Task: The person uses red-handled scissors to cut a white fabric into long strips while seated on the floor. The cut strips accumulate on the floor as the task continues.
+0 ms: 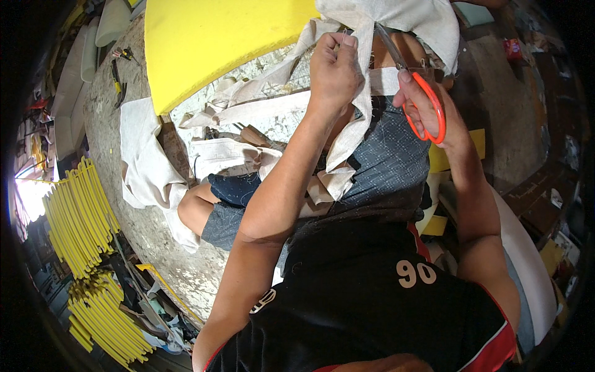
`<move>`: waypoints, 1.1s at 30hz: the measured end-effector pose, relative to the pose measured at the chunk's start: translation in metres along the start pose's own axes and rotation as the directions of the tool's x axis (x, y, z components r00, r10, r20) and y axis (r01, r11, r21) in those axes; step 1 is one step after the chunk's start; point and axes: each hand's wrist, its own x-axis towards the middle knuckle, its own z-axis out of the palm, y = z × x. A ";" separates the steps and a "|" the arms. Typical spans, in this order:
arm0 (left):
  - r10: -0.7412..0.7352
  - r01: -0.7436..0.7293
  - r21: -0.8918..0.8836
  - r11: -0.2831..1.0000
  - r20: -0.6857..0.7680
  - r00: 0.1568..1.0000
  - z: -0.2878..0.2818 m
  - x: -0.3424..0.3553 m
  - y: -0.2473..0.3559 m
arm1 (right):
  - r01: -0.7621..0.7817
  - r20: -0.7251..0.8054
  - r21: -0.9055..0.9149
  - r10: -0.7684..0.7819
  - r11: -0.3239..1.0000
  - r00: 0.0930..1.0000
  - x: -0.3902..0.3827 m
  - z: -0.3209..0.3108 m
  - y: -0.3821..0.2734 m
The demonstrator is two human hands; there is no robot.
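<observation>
My right hand (pixel 427 108) grips a pair of scissors (pixel 442 118) with orange-red handles. Their metal blades point up and to the left, the tips touching or very near a piece of white fabric (pixel 396 13). My left hand (pixel 336 71) is closed in a pinch at the fabric's edge, left of the blades. A frayed strip (pixel 365 93) of this fabric hangs down beside the left hand, over my lap. Whether the blades are apart is hard to see.
A large yellow foam sheet (pixel 229 43) lies at the far left, near white fabric strips (pixel 263 110) and a draped white cloth (pixel 144 158). A yellow-and-black hand tool (pixel 116 77) rests on the worn tabletop (pixel 102 102). Stacked yellow tubes (pixel 80 217) stand at the left.
</observation>
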 end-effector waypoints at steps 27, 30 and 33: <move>0.011 -0.011 0.002 1.000 0.018 1.000 -0.004 -0.003 0.002 | -0.026 -0.011 -0.026 0.025 0.999 1.000 -0.001 0.003 -0.012; 0.036 -0.037 0.020 0.999 0.022 0.999 -0.006 0.000 -0.002 | -0.039 -0.033 -0.014 0.038 0.999 0.999 0.001 0.005 -0.009; 0.053 -0.053 0.088 0.995 0.008 0.999 -0.009 -0.001 -0.002 | -0.039 -0.032 0.007 0.039 0.999 0.999 0.002 0.005 -0.006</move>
